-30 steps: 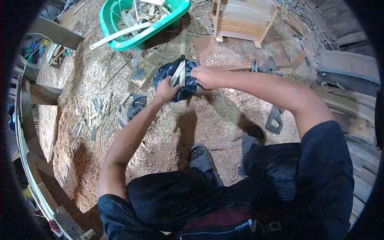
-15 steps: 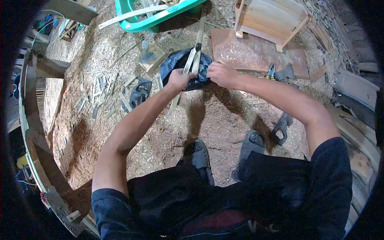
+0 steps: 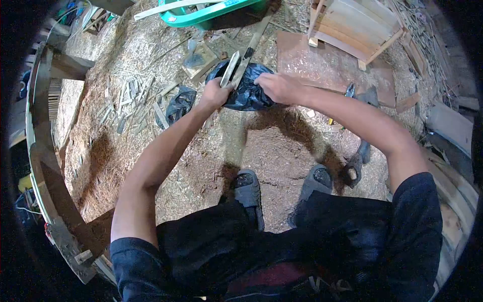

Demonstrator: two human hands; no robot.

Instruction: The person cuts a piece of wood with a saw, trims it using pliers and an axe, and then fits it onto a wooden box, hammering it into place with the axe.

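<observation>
My left hand [image 3: 215, 94] is closed around thin wooden strips [image 3: 230, 69], which point away from me in a narrow V. One longer strip [image 3: 243, 63] has a dark band around it. Behind and below the strips spreads a crumpled black plastic bag [image 3: 247, 98]. My right hand [image 3: 282, 89] pinches the bag's right edge, fingers curled and knuckles up. To the left on the floor lies a second, smaller black bag [image 3: 180, 104].
A green tub [image 3: 201, 16] holding wood stands at the top. Upper right, a wooden box [image 3: 354, 27] rests on a brown board [image 3: 327, 63]. Pliers [image 3: 350, 90] and a dark handled tool [image 3: 354, 168] lie right. Wood scraps [image 3: 132, 93] and shavings cover the floor.
The view has shifted slightly, moving the tub and box up and right. Between my hands the black bag is spread wider, and the strips in my left hand stand further apart.
</observation>
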